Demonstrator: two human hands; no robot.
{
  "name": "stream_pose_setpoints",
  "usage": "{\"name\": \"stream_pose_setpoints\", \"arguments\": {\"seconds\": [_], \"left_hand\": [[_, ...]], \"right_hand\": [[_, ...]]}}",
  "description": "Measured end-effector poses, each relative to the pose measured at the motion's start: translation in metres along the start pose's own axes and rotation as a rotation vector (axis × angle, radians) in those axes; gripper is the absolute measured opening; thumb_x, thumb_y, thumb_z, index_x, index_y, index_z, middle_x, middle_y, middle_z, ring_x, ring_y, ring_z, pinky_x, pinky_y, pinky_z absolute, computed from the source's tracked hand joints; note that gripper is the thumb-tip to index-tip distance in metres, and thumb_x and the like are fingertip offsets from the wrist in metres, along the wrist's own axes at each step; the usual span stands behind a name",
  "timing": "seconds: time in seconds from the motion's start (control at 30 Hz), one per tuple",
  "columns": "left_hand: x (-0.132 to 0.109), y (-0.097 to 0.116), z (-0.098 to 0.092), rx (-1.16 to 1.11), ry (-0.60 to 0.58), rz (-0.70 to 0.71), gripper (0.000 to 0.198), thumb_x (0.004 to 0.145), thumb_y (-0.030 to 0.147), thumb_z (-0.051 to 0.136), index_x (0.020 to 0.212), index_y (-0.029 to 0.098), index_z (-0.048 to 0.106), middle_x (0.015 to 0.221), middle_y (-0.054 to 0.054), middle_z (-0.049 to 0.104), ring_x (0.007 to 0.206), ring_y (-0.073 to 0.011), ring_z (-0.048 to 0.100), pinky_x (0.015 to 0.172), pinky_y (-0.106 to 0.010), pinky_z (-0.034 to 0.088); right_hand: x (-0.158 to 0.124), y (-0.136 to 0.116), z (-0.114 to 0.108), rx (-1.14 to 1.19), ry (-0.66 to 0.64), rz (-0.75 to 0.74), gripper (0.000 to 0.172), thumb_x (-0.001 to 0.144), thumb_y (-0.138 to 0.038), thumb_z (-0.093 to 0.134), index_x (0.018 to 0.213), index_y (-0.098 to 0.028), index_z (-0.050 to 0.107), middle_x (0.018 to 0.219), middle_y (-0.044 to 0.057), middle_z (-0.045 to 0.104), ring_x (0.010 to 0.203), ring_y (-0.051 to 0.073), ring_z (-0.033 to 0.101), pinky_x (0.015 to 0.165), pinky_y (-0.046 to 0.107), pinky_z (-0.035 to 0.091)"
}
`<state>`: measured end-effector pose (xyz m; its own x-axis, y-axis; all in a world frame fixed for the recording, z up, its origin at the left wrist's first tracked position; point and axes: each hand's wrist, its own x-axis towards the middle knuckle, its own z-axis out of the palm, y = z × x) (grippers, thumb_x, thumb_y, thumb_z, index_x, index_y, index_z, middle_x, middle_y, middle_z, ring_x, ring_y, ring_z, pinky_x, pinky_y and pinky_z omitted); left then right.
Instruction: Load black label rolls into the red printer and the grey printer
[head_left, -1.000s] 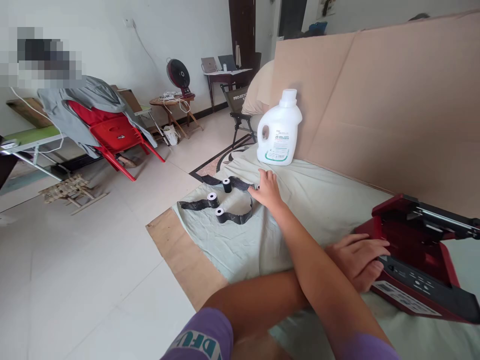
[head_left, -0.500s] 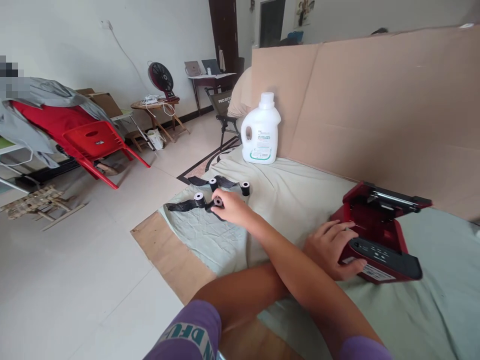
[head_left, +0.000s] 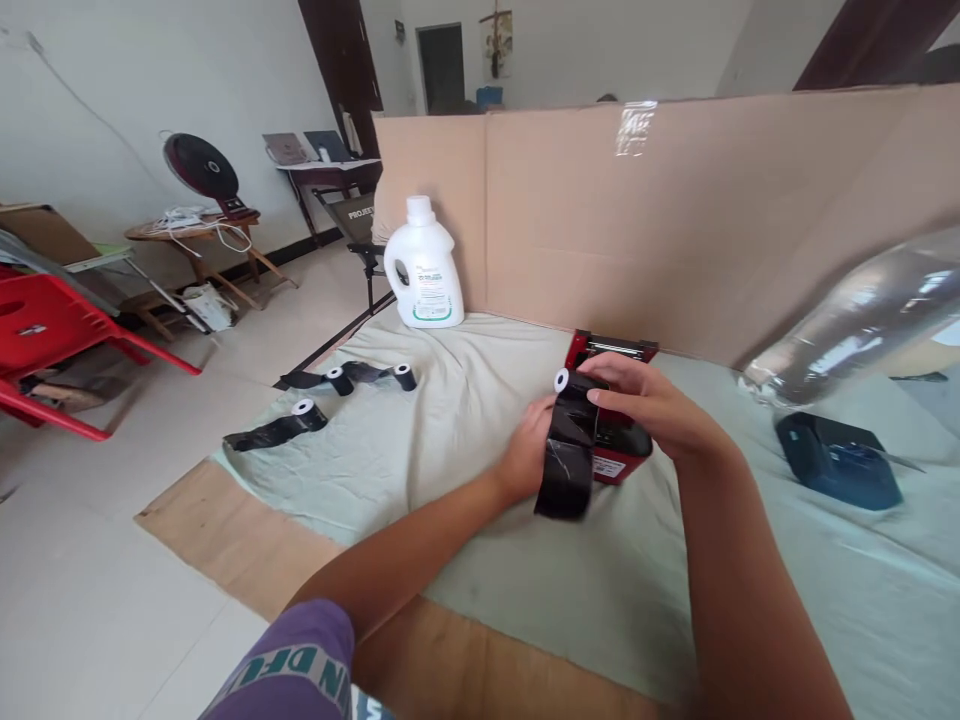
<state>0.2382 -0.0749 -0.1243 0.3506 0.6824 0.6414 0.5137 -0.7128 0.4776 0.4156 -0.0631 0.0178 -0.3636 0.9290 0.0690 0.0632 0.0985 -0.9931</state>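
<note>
My right hand (head_left: 637, 400) pinches a black roll of thin film or paper with a white core (head_left: 576, 400). Its loose black strip hangs down in front of a small red printer (head_left: 619, 465), whose lid (head_left: 615, 347) stands raised. My left hand (head_left: 529, 450) rests against the printer's left side, its fingers partly hidden behind the strip. Farther left on the cloth lie more black rolls: one with a long unrolled tail (head_left: 304, 415), a smaller one (head_left: 339, 380) and another (head_left: 405, 377).
A white detergent bottle (head_left: 426, 270) stands at the back before a cardboard panel (head_left: 555, 210). To the right are a dark blue device (head_left: 836, 460) and a shiny plastic-wrapped bundle (head_left: 862, 310). Pale green cloth (head_left: 480, 580) covers a wooden board (head_left: 217, 530).
My right hand has carried a black roll from the left group over to the printer. My left hand has shifted to the printer's left side. The view has turned right.
</note>
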Motion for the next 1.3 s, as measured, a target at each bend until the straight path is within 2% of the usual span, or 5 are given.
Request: {"name": "stream_pose_setpoints", "arguments": {"seconds": [0.13,0.3,0.8,1.1,1.3], "left_hand": [[-0.003,0.004,-0.002,-0.081,0.159,0.034,0.049,0.086,0.038,0.065,0.129,0.02,0.05,0.142,-0.015,0.051,0.131,-0.0286,0.051,0.107,-0.048,0.047],[-0.004,0.004,-0.004,0.049,0.066,0.11,0.031,0.089,0.03,0.059,0.119,0.025,0.062,0.138,-0.01,0.057,0.13,-0.0267,0.049,0.108,-0.051,0.044],[-0.002,0.01,-0.004,0.079,0.13,0.328,0.03,0.09,0.018,0.058,0.116,0.027,0.068,0.13,-0.007,0.065,0.126,-0.0244,0.05,0.103,-0.043,0.048],[0.0,0.01,-0.005,0.082,0.124,0.317,0.027,0.093,0.02,0.056,0.116,0.026,0.069,0.127,-0.007,0.066,0.125,-0.0244,0.05,0.103,-0.043,0.047],[0.0,0.014,-0.006,0.096,0.116,0.285,0.028,0.093,0.018,0.053,0.113,0.026,0.071,0.122,-0.004,0.071,0.122,-0.0235,0.053,0.101,-0.042,0.045]], "right_hand": [[0.006,0.03,-0.027,-0.308,0.137,0.038,0.023,0.067,-0.018,0.073,0.09,-0.024,0.072,0.097,0.005,0.072,0.092,0.026,0.064,0.087,0.043,0.049],[0.019,0.05,-0.015,-0.77,0.212,0.104,0.031,0.074,-0.008,0.059,0.097,-0.026,0.071,0.108,0.006,0.073,0.106,0.032,0.061,0.104,0.058,0.031],[0.014,0.037,0.004,-1.277,0.193,0.187,0.03,0.078,-0.008,0.049,0.101,-0.017,0.067,0.105,0.019,0.068,0.111,0.039,0.048,0.093,0.056,0.03],[0.024,0.044,-0.002,-1.191,0.137,0.307,0.039,0.084,-0.011,0.047,0.115,-0.019,0.069,0.119,0.014,0.068,0.122,0.034,0.047,0.101,0.052,0.028],[0.017,0.034,-0.032,-0.84,0.151,0.243,0.023,0.088,-0.036,0.055,0.087,-0.023,0.075,0.093,0.002,0.074,0.095,0.026,0.062,0.097,0.044,0.036]]}}
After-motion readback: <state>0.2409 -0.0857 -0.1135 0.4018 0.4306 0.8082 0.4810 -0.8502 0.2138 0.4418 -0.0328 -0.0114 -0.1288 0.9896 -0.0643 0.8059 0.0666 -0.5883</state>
